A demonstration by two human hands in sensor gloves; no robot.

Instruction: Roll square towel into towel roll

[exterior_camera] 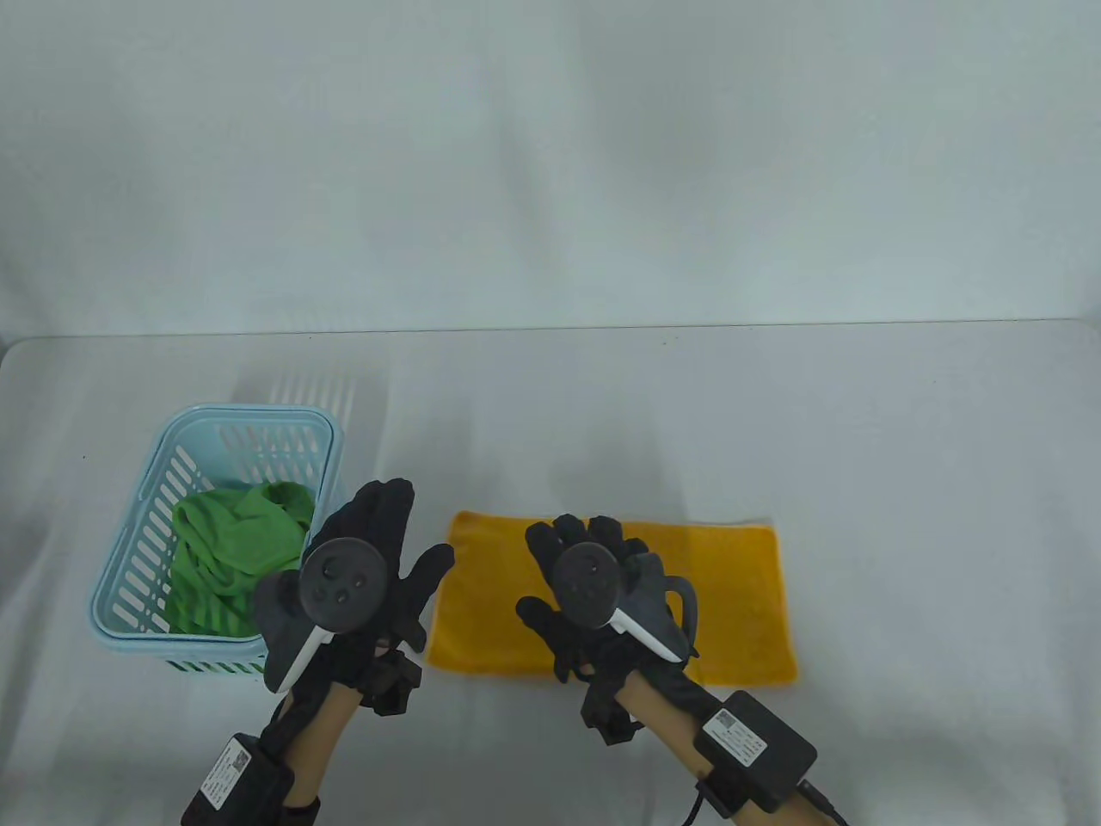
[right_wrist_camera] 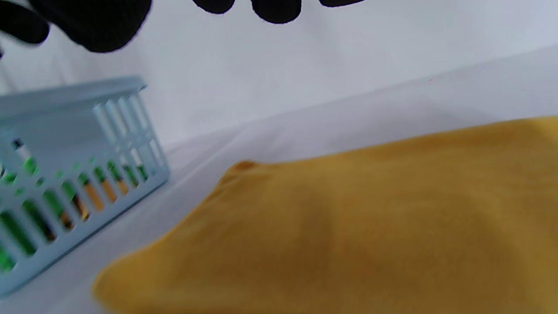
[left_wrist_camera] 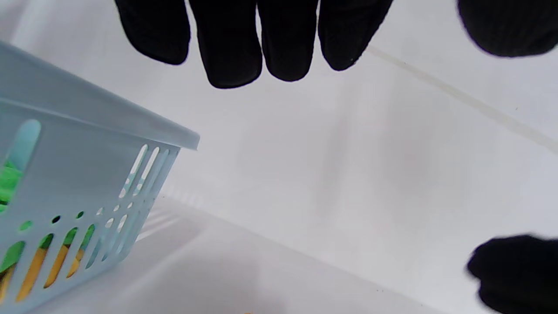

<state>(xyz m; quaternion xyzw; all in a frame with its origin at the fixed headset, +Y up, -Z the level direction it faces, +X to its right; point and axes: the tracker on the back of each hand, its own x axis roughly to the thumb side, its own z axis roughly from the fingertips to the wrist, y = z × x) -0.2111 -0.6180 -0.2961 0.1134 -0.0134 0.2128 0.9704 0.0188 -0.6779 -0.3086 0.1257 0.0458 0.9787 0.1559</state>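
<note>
A yellow towel (exterior_camera: 740, 594) lies folded flat as a wide rectangle on the white table, right of the basket. The right wrist view shows the towel (right_wrist_camera: 370, 226) from close up, its left corner lifted a little. My right hand (exterior_camera: 585, 551) hovers over the towel's left part with fingers spread and holds nothing. My left hand (exterior_camera: 387, 525) hangs between the basket and the towel's left edge, fingers straight and empty. In the left wrist view its fingertips (left_wrist_camera: 231, 65) hang above bare table.
A light blue slotted basket (exterior_camera: 129, 594) stands at the left with a crumpled green cloth (exterior_camera: 232, 551) inside. The same basket (left_wrist_camera: 87, 174) fills the left side of the left wrist view. A white wall rises behind the table's far edge (exterior_camera: 550, 329).
</note>
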